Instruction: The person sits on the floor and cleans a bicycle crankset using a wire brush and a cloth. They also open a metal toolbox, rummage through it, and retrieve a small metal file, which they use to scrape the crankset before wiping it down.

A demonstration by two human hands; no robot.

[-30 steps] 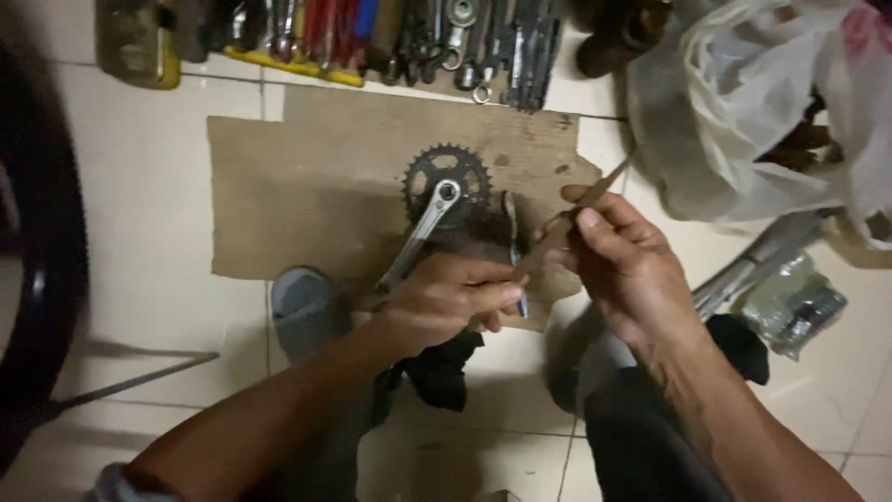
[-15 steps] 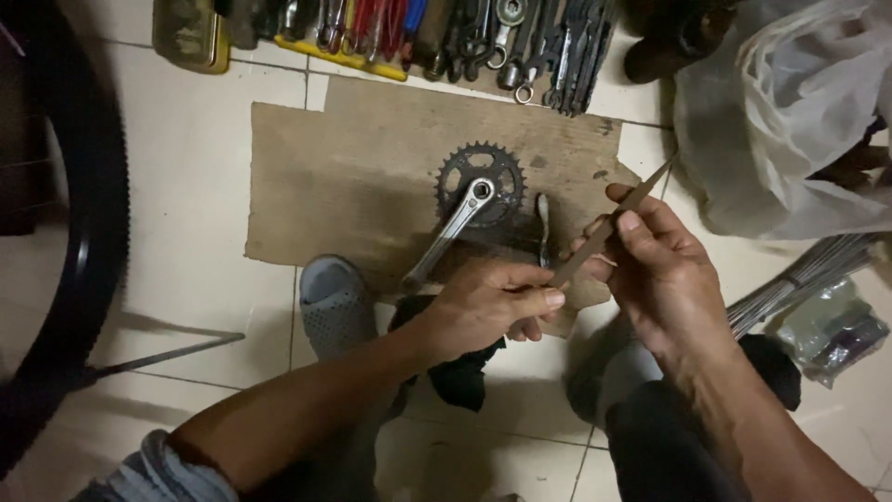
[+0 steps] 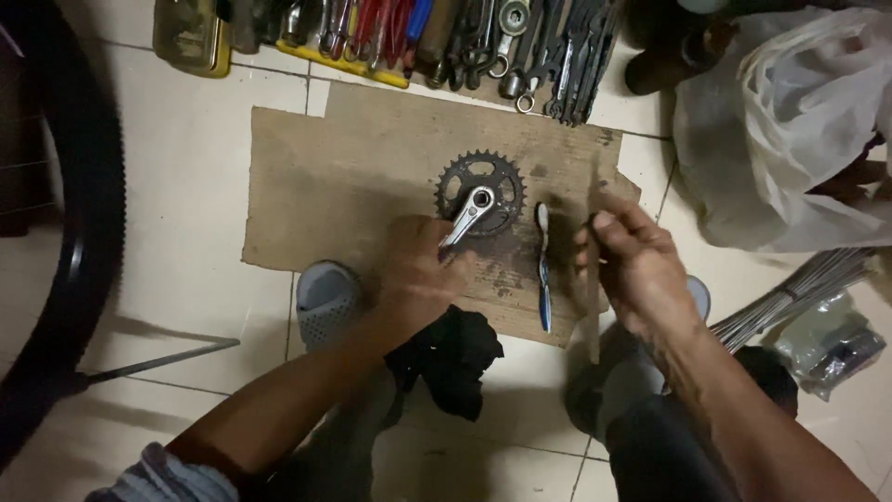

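Left hand (image 3: 418,274) grips the silver crank arm with its black toothed chainring (image 3: 481,195) on the brown cardboard sheet (image 3: 344,167); right hand (image 3: 632,256), right of it, pinches a thin metal rod (image 3: 593,307) upright. A cleaning step, seemingly.

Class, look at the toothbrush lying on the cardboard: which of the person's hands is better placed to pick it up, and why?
Probably the right hand. It hovers just beside the toothbrush, though it holds a thin tool. The left hand grips the crank arm.

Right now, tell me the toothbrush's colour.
The toothbrush is blue and white, seen in the head view.
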